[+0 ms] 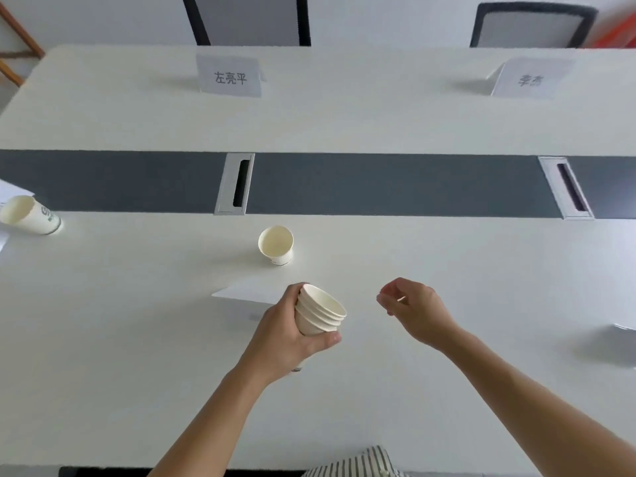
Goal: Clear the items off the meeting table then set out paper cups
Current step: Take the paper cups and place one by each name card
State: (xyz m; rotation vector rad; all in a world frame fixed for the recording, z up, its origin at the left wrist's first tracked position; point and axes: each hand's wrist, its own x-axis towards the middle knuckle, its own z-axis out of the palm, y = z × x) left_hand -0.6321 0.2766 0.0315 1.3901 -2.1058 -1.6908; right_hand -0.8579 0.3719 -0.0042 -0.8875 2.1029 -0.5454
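My left hand (282, 335) grips a stack of nested white paper cups (320, 311), tilted with the mouths up and to the right, just above the white table (447, 270). My right hand (413, 306) hovers to the right of the stack, fingers loosely curled, holding nothing. One paper cup (277, 244) stands upright on the table beyond my left hand. Another paper cup (29, 215) with a green logo stands at the far left edge.
A white folded name card (247, 292) lies just behind my left hand. Two name cards (229, 75) (530, 79) stand on the far side. A grey centre strip holds two cable hatches (235, 184) (566, 187). Two chairs (247, 18) (533, 25) stand beyond. Papers (619, 342) lie at right.
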